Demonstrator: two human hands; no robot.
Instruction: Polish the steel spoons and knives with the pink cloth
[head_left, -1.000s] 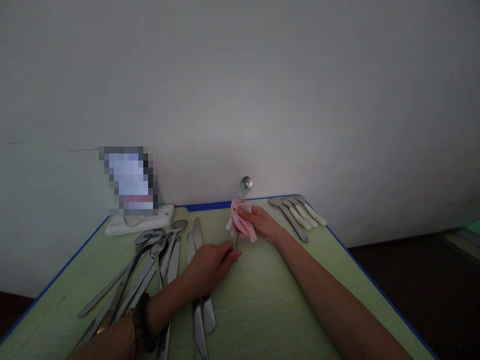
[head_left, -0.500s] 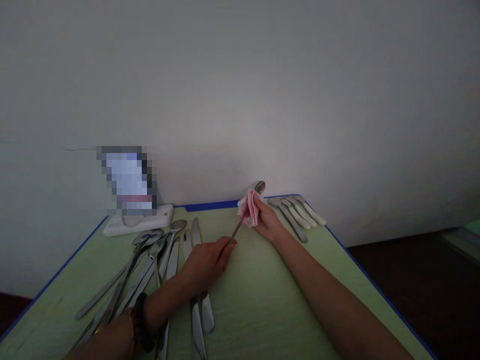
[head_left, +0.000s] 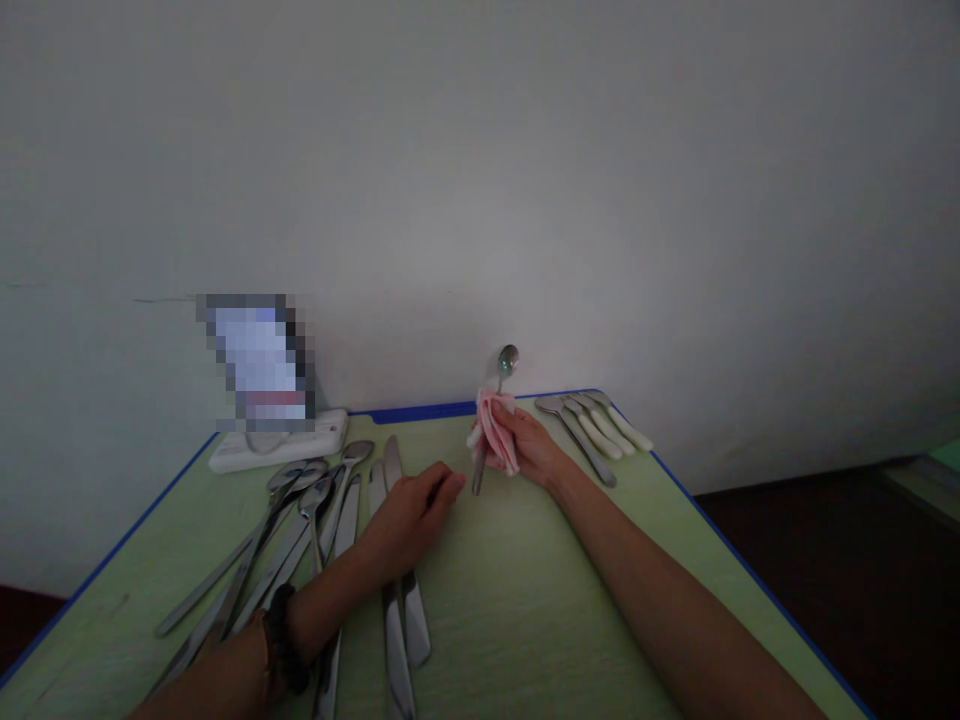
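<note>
A pink and white cloth (head_left: 496,430) is wrapped round the middle of a metal spoon (head_left: 508,360), and my right hand (head_left: 529,440) grips both. The spoon's bowl points up toward the wall, and its handle end sticks out below the cloth. My left hand (head_left: 420,512) is just left of that handle end, apart from it, with its fingers curled in and nothing seen in them. Under and beside my left forearm lie several metal spoons (head_left: 313,495) and knives (head_left: 411,600). To the right of my right hand, a metal spoon (head_left: 577,440) lies beside several white-handled pieces of cutlery (head_left: 600,430).
The green table (head_left: 517,610) has a blue edge and stands against a grey wall (head_left: 480,180). At its back left, a pixelated upright screen (head_left: 259,360) stands over a white power strip (head_left: 300,440).
My left hand has let go of the spoon's handle. My right hand has tilted the spoon more upright, with the cloth around it.
</note>
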